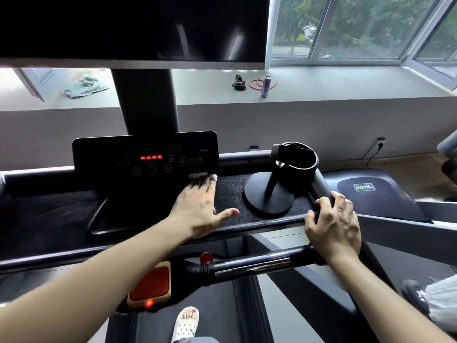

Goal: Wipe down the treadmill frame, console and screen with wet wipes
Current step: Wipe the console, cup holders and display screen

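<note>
Wipe (213, 177) under L hand (197, 209) by console (146, 157), R hand (332, 224) gripping tray rim (267, 223)

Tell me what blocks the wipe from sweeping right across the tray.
A black round-based stand sits on the tray, between the wet wipe under the left hand and the right hand gripping its corner.

Bright daylight from far-right window (346, 26); streaky glare on dark screen (222, 33); wide-angle bending toward edges; soft blur in near corners.
</note>
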